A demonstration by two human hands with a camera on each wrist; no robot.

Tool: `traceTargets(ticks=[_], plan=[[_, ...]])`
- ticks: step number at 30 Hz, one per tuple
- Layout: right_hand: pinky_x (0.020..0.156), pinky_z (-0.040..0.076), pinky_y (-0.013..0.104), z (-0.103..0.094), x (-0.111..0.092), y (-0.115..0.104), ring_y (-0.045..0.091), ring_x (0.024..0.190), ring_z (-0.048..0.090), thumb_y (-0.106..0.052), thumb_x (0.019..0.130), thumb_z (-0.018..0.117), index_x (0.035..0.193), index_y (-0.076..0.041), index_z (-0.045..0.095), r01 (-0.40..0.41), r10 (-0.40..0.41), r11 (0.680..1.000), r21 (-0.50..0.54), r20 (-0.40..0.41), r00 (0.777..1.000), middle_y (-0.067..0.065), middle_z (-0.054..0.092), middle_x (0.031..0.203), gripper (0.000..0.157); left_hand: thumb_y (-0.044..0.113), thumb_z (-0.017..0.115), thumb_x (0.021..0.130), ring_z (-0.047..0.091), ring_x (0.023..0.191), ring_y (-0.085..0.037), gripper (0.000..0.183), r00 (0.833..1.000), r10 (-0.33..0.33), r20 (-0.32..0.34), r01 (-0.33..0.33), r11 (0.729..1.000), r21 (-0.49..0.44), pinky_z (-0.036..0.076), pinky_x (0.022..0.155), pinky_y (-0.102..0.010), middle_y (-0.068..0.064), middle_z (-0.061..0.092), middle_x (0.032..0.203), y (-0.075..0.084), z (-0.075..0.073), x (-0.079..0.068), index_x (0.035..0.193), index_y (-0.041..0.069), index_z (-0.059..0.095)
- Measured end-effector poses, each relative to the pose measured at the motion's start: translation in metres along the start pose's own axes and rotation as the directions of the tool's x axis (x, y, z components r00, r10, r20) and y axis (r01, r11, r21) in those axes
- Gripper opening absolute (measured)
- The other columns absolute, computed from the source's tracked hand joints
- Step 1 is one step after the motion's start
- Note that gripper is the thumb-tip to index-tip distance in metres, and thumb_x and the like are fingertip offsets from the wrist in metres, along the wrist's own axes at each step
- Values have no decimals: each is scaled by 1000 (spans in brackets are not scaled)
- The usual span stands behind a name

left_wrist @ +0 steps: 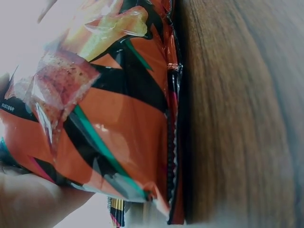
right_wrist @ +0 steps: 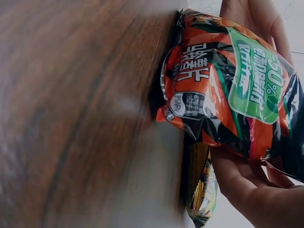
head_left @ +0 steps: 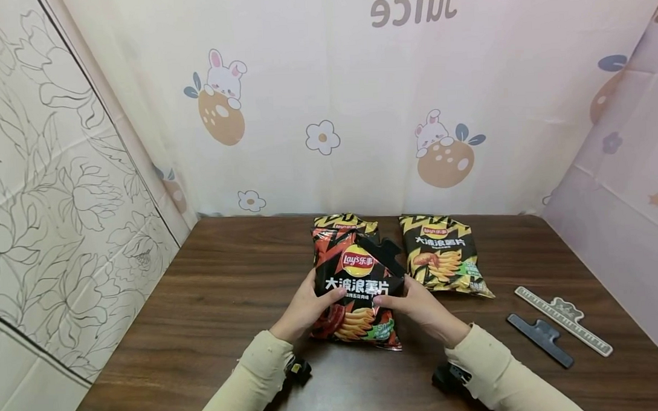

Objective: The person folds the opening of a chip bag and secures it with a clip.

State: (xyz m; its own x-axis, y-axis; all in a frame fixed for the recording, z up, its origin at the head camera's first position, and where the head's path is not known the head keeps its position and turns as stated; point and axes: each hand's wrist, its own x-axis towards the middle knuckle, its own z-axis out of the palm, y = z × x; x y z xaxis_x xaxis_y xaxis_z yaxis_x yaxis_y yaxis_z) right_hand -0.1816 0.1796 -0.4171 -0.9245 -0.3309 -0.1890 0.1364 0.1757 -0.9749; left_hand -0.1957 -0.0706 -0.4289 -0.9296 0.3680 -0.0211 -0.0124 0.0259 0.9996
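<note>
Brown wood grain covers the one table (head_left: 203,331). From the left, the person's left hand (head_left: 306,308) grips the side of one red-and-black crisp bag (head_left: 360,313), thumb laid over its front. This bag is held at the middle of the table, between the two hands, partly hiding the first of two yellow-and-black bags (head_left: 340,220) behind it. One black clip (head_left: 384,255) slants across its upper right corner. The right hand (head_left: 424,305) grips the opposite side, thumb also in front. Beyond lies the second yellow-and-black bag (head_left: 442,262), then two more clips side by side: one dark grey (head_left: 540,340), one whitish with ruler markings (head_left: 564,321).
</note>
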Motion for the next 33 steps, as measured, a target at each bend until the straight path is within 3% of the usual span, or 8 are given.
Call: traceTargets(ticks=[6, 15, 28, 33], plan=[[93, 50, 30, 4, 2, 1, 15, 108, 61, -25, 89, 73, 143, -6, 39, 11, -11, 1000, -4, -15, 1000, 15, 58, 131, 66, 32, 69, 92, 58, 115, -18, 70, 1000, -7, -25, 7, 1000, 27, 46, 101, -36, -11, 55, 137, -1, -3, -1, 149, 18, 32], [90, 50, 29, 12, 11, 0, 14, 106, 62, -26, 88, 75, 143, -9, 41, 32, -33, 999, -12, -33, 999, 15, 59, 131, 67, 29, 70, 92, 59, 115, -18, 70, 1000, -6, -18, 6, 1000, -27, 48, 98, -33, -12, 55, 138, 0, -11, -3, 150, 19, 32], [92, 53, 34, 26, 23, -2, 16, 106, 63, -25, 87, 75, 143, -8, 41, 38, -37, 999, 33, -28, 999, 16, 58, 132, 68, 31, 71, 90, 59, 116, -18, 71, 997, -40, -71, 40, 999, -2, 47, 101, -36, -11, 55, 138, 1, -27, -7, 149, 18, 32], [92, 53, 34, 32, 29, -2, 15, 106, 64, -28, 87, 76, 144, -8, 41, 32, -31, 999, 31, -18, 999, 15, 59, 132, 70, 32, 72, 89, 58, 116, -20, 73, 991, -63, -119, 65, 998, 17, 46, 103, -40, -11, 55, 137, 1, -33, -10, 149, 16, 33]])
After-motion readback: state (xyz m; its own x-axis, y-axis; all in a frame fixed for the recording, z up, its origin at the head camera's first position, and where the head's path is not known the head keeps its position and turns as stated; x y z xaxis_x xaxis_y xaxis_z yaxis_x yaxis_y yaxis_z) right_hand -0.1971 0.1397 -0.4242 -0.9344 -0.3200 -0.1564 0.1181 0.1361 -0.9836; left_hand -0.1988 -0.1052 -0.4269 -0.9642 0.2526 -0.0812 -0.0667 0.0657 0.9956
